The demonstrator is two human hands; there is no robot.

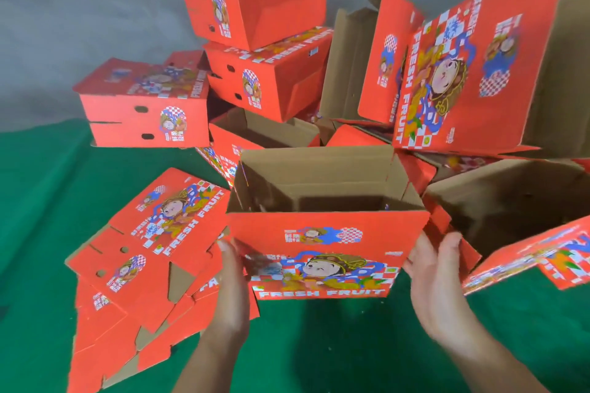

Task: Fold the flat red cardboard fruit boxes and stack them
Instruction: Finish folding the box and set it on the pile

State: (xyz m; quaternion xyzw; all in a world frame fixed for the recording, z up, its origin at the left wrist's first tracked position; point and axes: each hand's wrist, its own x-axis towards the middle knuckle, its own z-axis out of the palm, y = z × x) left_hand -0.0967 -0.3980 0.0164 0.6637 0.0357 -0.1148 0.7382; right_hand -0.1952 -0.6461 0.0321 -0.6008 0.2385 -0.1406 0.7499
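A folded red fruit box [325, 252] stands open-topped in the middle, its brown inside showing. My left hand [231, 290] lies flat against its left side with straight fingers. My right hand [437, 281] is at its right side, fingers straight and spread, touching or just off the wall. A pile of flat red box blanks [143, 265] lies on the green cloth at the left. Folded boxes are stacked behind: one [143, 105] at the left, two more [268, 76] [252, 0] piled tilted at the centre back.
A large opened box [472, 73] leans upright at the right back, another open box [510, 207] lies on its side at the right. An open box [265, 131] sits behind the held one. Green cloth [41, 201] covers the surface; a grey backdrop hangs behind.
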